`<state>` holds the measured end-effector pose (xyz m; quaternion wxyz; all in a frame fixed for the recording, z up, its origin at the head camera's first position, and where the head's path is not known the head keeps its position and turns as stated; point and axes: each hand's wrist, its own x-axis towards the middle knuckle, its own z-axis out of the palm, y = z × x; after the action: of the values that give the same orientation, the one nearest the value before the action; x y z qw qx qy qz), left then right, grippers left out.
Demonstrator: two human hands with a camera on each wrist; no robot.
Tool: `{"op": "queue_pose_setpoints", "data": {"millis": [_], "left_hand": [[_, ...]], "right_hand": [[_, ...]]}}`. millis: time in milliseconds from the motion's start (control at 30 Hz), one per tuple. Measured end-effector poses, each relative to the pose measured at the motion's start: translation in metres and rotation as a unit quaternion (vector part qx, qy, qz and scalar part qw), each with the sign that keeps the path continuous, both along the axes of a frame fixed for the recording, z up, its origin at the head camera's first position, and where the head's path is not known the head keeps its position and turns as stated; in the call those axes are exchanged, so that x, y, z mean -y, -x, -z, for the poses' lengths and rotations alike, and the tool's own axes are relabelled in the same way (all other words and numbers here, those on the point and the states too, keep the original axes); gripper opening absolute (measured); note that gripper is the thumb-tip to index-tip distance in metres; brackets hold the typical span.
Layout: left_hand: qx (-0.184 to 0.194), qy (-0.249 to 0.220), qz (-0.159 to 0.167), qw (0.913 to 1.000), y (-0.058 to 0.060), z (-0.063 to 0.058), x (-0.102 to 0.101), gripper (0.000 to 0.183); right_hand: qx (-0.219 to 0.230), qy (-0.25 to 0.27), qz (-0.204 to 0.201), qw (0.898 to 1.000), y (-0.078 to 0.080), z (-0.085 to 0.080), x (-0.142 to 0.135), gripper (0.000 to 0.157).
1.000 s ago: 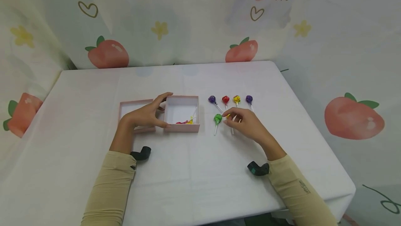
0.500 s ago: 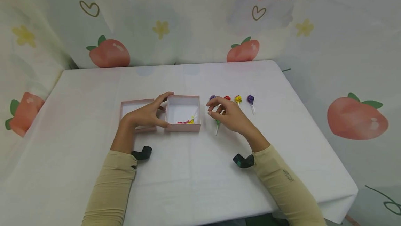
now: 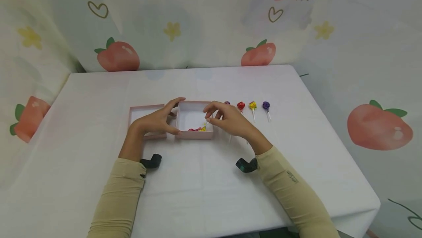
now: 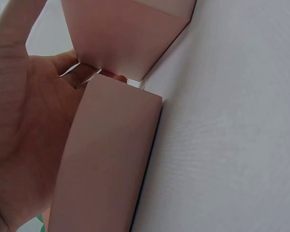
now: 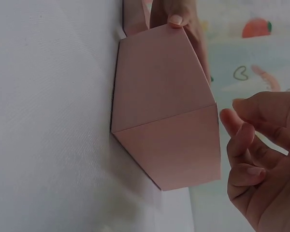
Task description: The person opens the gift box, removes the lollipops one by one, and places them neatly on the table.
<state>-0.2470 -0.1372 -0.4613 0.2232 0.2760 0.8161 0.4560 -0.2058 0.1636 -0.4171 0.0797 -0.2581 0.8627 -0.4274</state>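
Observation:
My left hand (image 3: pixel 155 121) spans the left side of an open pink box (image 3: pixel 194 135), thumb at its near wall and fingers at the far corner. In the right wrist view the thumb touches the box's (image 5: pixel 159 77) top edge. Inside lie red and yellow candies (image 3: pixel 197 129). Over the box's right rim hovers my right hand (image 3: pixel 227 119); thumb and index fingertips come near each other, with nothing visible between them. In the right wrist view the right hand (image 5: pixel 266 150) has loosely curled fingers beside the box corner. Beneath it two lollipop sticks (image 3: pixel 230 139) show, their heads hidden.
A second shallow pink tray (image 3: pixel 135 112) lies left of the box, partly under my left hand. Right of the box is a row of lollipops: one purple (image 3: pixel 227 102) mostly covered, a red (image 3: pixel 241 105), a yellow (image 3: pixel 252 105) and another purple (image 3: pixel 265 105). A white cloth (image 3: pixel 197 194) covers the table.
My right hand has moved left from the green lollipop to above the box's right edge. My left hand stays on the box. The lollipops appear unmoved.

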Motion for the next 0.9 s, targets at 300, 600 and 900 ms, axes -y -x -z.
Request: {"op": "queue_pose_setpoints", "data": {"millis": [300, 600, 900], "left_hand": [[-0.002, -0.001, 0.001, 1.0000, 0.001, 0.001, 0.001, 0.119], [-0.002, -0.009, 0.005, 0.9999, 0.001, -0.001, 0.000, 0.119], [0.003, -0.008, 0.007, 0.9999, 0.001, 0.000, 0.001, 0.119]], "right_hand": [[0.006, -0.028, -0.038, 0.999, 0.009, -0.003, 0.012, 0.026], [0.038, -0.065, -0.044, 0.996, 0.019, -0.002, 0.015, 0.026], [0.094, -0.151, -0.076, 0.981, 0.023, -0.003, 0.026, 0.024]]}}
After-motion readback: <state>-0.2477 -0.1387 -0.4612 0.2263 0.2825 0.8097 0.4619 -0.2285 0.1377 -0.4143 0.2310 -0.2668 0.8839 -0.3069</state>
